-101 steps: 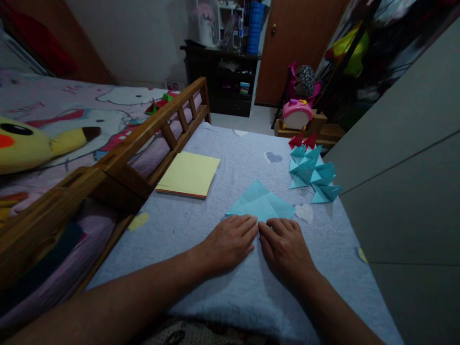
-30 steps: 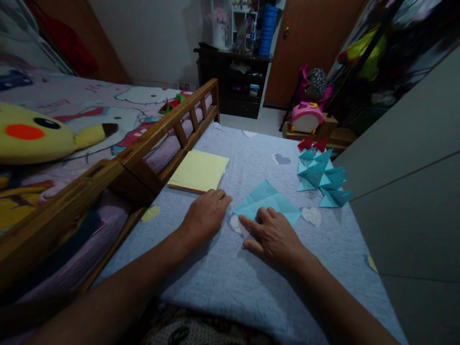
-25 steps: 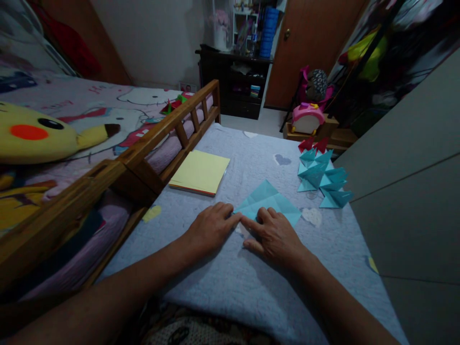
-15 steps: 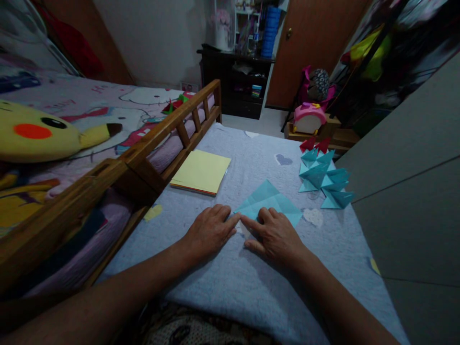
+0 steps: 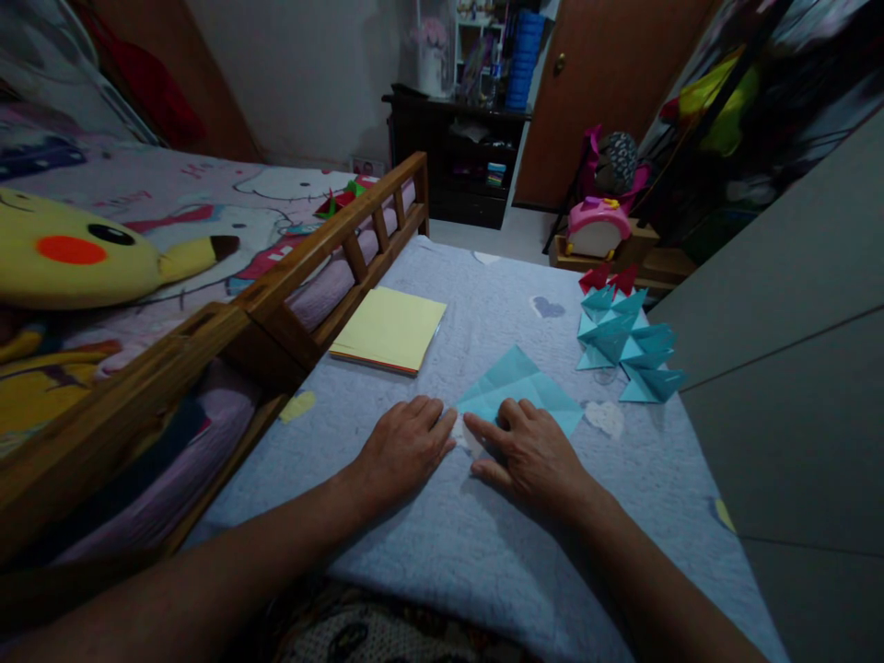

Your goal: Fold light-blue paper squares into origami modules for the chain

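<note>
A light blue folded paper point(image 5: 515, 387) lies on the pale blue quilt point(image 5: 483, 534) in front of me. My right hand point(image 5: 531, 451) rests flat on its near edge, index finger stretched left along the fold. My left hand point(image 5: 407, 444) lies flat on the quilt beside it, fingertips touching the paper's left corner. Both hands have their fingers extended and hold nothing.
A yellow paper stack point(image 5: 390, 329) lies left of the blue paper by the wooden bed rail point(image 5: 276, 295). Several folded blue pieces point(image 5: 625, 345) with red ones point(image 5: 608, 276) sit at the right. A grey wall panel point(image 5: 794, 368) borders the right. A yellow plush point(image 5: 83, 258) lies on the bed.
My left hand came back from near the yellow stack to the blue paper's left corner. The right hand stayed pressed on the paper.
</note>
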Demonstrator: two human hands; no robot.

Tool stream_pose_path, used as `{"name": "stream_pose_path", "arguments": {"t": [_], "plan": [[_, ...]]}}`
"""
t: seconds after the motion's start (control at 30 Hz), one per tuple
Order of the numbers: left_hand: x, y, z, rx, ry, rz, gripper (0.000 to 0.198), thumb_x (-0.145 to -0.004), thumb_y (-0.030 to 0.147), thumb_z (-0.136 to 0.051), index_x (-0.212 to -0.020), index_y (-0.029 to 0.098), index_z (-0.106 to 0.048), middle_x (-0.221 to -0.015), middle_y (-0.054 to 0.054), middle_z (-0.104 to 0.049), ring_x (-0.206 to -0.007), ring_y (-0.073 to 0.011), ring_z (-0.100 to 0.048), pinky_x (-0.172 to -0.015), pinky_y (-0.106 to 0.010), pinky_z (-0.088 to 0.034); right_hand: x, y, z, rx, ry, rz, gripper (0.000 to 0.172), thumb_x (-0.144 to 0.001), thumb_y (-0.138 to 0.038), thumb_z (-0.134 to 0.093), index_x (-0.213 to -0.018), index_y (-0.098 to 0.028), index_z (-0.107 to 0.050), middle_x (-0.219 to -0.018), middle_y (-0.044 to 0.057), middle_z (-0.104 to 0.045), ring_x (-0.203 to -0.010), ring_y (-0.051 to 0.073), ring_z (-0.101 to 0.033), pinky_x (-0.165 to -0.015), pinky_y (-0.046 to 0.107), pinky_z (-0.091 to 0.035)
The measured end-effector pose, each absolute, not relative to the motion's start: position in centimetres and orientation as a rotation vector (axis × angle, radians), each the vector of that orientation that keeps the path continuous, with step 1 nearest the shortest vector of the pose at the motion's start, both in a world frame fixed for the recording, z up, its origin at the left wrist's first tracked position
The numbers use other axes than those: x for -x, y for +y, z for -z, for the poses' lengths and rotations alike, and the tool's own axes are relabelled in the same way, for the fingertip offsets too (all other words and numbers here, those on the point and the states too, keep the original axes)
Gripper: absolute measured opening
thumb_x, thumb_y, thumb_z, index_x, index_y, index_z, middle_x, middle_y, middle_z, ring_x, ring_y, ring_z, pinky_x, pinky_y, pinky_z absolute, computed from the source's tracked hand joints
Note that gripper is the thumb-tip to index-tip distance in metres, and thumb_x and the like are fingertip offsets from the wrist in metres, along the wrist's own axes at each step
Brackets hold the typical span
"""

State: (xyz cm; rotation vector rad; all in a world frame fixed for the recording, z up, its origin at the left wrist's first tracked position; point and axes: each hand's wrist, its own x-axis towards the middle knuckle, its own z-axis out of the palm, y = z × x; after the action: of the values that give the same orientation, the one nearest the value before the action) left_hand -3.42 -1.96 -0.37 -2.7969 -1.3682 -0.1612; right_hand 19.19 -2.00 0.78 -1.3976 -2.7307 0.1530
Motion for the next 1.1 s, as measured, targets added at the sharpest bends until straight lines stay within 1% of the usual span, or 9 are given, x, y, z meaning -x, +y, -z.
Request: {"name": "stream_pose_path", "arguments": {"t": [0.23,0.3,0.4,0.47,0.57,0.7,0.83,0.97,1.1], "plan": [[3.3,-2.2,0.5,2.796,-1.411,0.213,0.013,-0.100,0.025,-0.051,-0.106,0.016,-0.059,-0.099,-0.007,-0.063,-0.096,-0.0246,-0.056,-0.081,-0.037,-0.045,-19.2,-1.9,-0.9,1.397,-2.735,-0.155,0.059,-0.092,-0.067,-0.051,-0.143,-0.038,-0.052,-0.101,0.010,-0.061,-0.088,0.027,-0.051,-0.075,0.038,-0.037],[3.3,-2.2,0.6,2.795,-1.421,0.237,0.016,-0.100,0.025,-0.051,-0.111,0.016,-0.059,-0.102,-0.008,-0.063,-0.097,-0.0245,-0.055,-0.083,-0.037,-0.045,-19.2,-1.9,-0.9,1.403,-2.740,-0.174,0.059,-0.093,-0.067,-0.050,-0.143,-0.038,-0.052,-0.102,0.010,-0.061,-0.088,0.027,-0.051,-0.076,0.038,-0.037],[3.5,-2.1,0.6,2.816,-1.402,0.235,0.035,-0.100,0.031,-0.054,-0.132,0.017,-0.052,-0.111,-0.008,-0.062,-0.102,-0.0254,-0.054,-0.085,-0.038,-0.045,-19.2,-2.0,-1.0,1.407,-2.747,-0.201,0.060,-0.093,-0.068,-0.047,-0.145,-0.037,-0.049,-0.104,0.010,-0.060,-0.090,0.027,-0.051,-0.079,0.038,-0.038],[3.6,-2.0,0.6,2.835,-1.382,0.199,0.045,-0.099,0.038,-0.057,-0.140,0.020,-0.048,-0.115,-0.008,-0.060,-0.106,-0.0268,-0.053,-0.086,-0.039,-0.045,-19.2,-2.0,-1.1,1.416,-2.748,-0.217,0.061,-0.094,-0.068,-0.046,-0.147,-0.037,-0.048,-0.104,0.010,-0.059,-0.092,0.027,-0.051,-0.080,0.038,-0.037],[3.7,-1.8,0.6,2.847,-1.370,0.140,0.051,-0.097,0.046,-0.060,-0.140,0.021,-0.050,-0.119,-0.009,-0.059,-0.110,-0.0283,-0.052,-0.088,-0.040,-0.044,-19.1,-2.1,-1.3,1.436,-2.749,-0.217,0.061,-0.095,-0.067,-0.045,-0.148,-0.037,-0.047,-0.105,0.010,-0.059,-0.094,0.027,-0.051,-0.079,0.037,-0.037],[3.7,-1.7,0.6,2.845,-1.368,0.095,0.056,-0.096,0.050,-0.061,-0.141,0.020,-0.050,-0.122,-0.010,-0.059,-0.111,-0.0289,-0.051,-0.089,-0.041,-0.044,-19.3,-2.2,-1.2,1.440,-2.739,-0.197,0.060,-0.093,-0.068,-0.049,-0.144,-0.036,-0.051,-0.107,0.009,-0.060,-0.093,0.026,-0.051,-0.079,0.037,-0.037],[3.5,-1.8,0.5,2.841,-1.368,0.076,0.055,-0.095,0.049,-0.061,-0.140,0.018,-0.051,-0.121,-0.010,-0.060,-0.110,-0.0291,-0.052,-0.087,-0.040,-0.044,-19.9,-2.7,-1.1,1.418,-2.726,-0.184,0.057,-0.092,-0.065,-0.055,-0.140,-0.034,-0.054,-0.111,0.008,-0.062,-0.095,0.026,-0.052,-0.080,0.037,-0.037],[3.4,-1.8,0.3,2.826,-1.347,0.082,0.053,-0.095,0.047,-0.062,-0.136,0.015,-0.053,-0.119,-0.012,-0.062,-0.108,-0.0297,-0.054,-0.085,-0.040,-0.045,-20.7,-3.5,-1.2,1.388,-2.735,-0.169,0.056,-0.092,-0.060,-0.059,-0.138,-0.029,-0.056,-0.116,0.008,-0.064,-0.099,0.027,-0.053,-0.082,0.039,-0.039],[3.4,-1.8,0.3,2.808,-1.338,0.090,0.049,-0.096,0.045,-0.060,-0.134,0.014,-0.054,-0.118,-0.012,-0.063,-0.107,-0.0297,-0.054,-0.083,-0.040,-0.045,-21.7,-4.2,-1.4,1.375,-2.730,-0.179,0.053,-0.092,-0.054,-0.062,-0.135,-0.023,-0.058,-0.122,0.009,-0.064,-0.104,0.028,-0.054,-0.086,0.041,-0.041]]}}
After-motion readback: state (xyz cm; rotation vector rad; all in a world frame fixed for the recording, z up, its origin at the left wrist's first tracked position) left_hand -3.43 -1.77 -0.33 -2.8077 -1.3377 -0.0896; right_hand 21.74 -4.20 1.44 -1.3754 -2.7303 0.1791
